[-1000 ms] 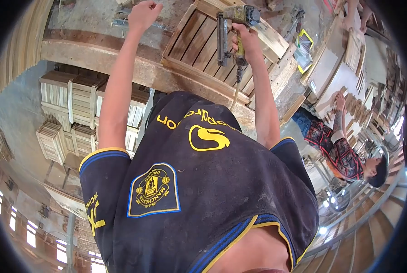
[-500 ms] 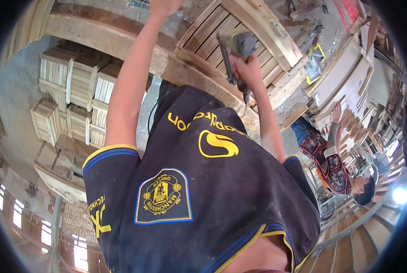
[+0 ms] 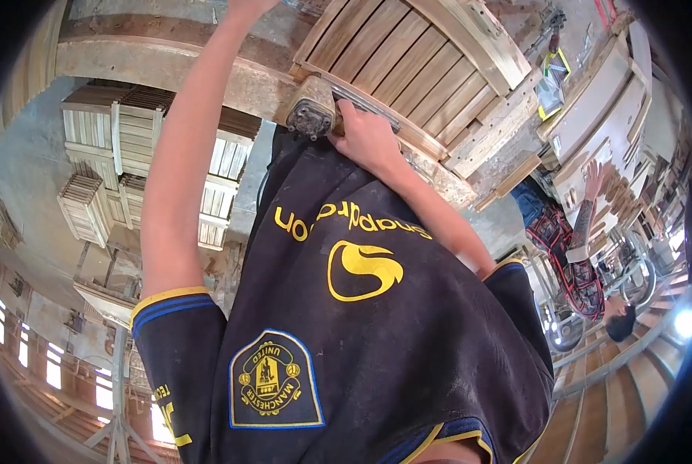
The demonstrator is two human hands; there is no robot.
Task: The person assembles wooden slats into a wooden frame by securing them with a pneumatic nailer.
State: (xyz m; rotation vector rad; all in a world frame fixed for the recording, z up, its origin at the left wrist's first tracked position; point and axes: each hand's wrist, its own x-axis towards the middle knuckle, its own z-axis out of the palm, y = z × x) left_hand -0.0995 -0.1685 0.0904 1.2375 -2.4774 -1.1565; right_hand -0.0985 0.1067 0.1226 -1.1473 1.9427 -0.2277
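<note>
Two bare hands in play, and here's the right hand (image 3: 367,141), up towards twelve o'clock, fingers curled in around the grip of a nail gun (image 3: 311,110)! The tool sits between eleven and twelve, its blocky head pointing left over the near edge of the workbench (image 3: 168,68). Its long magazine runs behind the hand; whether there are nails inside, you can't tell from here.

Over to the left hand (image 3: 248,6), high between eleven and twelve, well apart from the tool and cut by the top edge, so its finger pose can't be told.

Between twelve and one, a wooden frame (image 3: 481,46) lies on the bench, and what's it holding? A row of slats (image 3: 404,66), side by side! Near two o'clock, a yellow-edged item (image 3: 551,87), contents too unclear to call. Out at ten, stacks of slatted wooden pieces (image 3: 90,143); across at three, another person (image 3: 578,259), one arm reaching over pale boards.
</note>
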